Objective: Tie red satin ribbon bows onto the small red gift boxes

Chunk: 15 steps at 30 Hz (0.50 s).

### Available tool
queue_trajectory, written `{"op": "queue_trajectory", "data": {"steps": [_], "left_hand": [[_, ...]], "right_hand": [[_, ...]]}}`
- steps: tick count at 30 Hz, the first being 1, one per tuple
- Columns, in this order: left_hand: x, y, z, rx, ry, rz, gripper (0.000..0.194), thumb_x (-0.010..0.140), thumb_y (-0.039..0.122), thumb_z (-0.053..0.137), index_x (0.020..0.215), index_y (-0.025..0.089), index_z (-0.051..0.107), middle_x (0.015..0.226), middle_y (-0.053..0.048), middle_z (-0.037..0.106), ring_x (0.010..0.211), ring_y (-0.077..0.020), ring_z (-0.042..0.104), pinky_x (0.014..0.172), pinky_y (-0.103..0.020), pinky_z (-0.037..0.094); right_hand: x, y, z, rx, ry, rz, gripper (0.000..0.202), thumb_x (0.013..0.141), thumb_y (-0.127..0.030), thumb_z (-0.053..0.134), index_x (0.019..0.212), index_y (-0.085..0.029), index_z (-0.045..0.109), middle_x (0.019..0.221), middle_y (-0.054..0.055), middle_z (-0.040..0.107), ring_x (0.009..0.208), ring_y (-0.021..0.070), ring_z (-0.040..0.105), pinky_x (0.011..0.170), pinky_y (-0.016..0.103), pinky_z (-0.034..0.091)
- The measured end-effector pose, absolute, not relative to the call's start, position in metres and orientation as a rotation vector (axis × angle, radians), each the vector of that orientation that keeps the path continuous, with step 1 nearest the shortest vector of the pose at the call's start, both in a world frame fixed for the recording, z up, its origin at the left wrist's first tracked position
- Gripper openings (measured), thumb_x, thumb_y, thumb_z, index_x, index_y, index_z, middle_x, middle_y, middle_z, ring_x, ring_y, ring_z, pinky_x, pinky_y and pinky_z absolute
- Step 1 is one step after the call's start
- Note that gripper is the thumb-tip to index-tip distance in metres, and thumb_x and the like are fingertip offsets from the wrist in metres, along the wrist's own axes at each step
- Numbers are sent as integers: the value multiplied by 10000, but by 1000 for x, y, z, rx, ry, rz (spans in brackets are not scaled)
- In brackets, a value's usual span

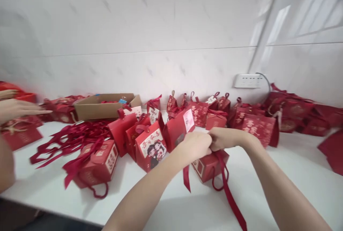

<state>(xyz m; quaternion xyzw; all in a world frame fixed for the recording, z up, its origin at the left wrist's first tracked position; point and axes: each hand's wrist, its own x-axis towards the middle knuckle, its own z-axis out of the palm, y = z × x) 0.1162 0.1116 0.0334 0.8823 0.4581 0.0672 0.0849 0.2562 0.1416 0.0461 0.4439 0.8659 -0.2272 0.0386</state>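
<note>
A small red gift box (211,168) lies on the white table under my two hands. Above its top, my left hand (197,145) and my right hand (223,138) meet with fingers closed on a dark red ribbon (227,191). One ribbon end hangs down to the left of the box; a longer one trails toward the table's front. A rope handle loops at the box's right side. Just left of my left hand stand several red gift boxes, one (151,148) with a cartoon couple. My fingertips are partly hidden behind the knuckles.
Another ribboned box (96,163) lies at the left, beside a pile of loose ribbons (77,134). Behind is an open cardboard box (99,111). Finished-looking red boxes (258,127) line the wall under a power strip (248,80). Another person's hand (21,109) is at far left.
</note>
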Motion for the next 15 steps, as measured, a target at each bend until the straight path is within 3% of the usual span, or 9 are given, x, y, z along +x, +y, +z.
{"op": "queue_trajectory", "data": {"steps": [5,10,15], "left_hand": [[112,110,44,2725,1385,-9,97,722,145,485,706,151,580,752,-127,659,771,-304,650,592,-337,447],[108,115,47,2742,1367,-103,74,728,189,471,674,178,520,672,-65,608,667,-239,622,519,-283,376],[101,123,50,2709,1316,-130,106,745,253,457,674,186,499,680,-42,593,609,-189,579,473,-263,320]], "right_hand": [[258,143,47,1393,2585,-751,68,584,-218,508,560,-169,467,519,-46,411,482,83,368,433,214,256],[260,138,56,1413,2571,-920,83,588,-190,481,638,-161,540,570,-21,509,525,101,463,456,205,318],[263,140,55,1360,2684,-852,142,590,-188,504,705,-159,583,598,-23,537,540,103,463,465,205,314]]}}
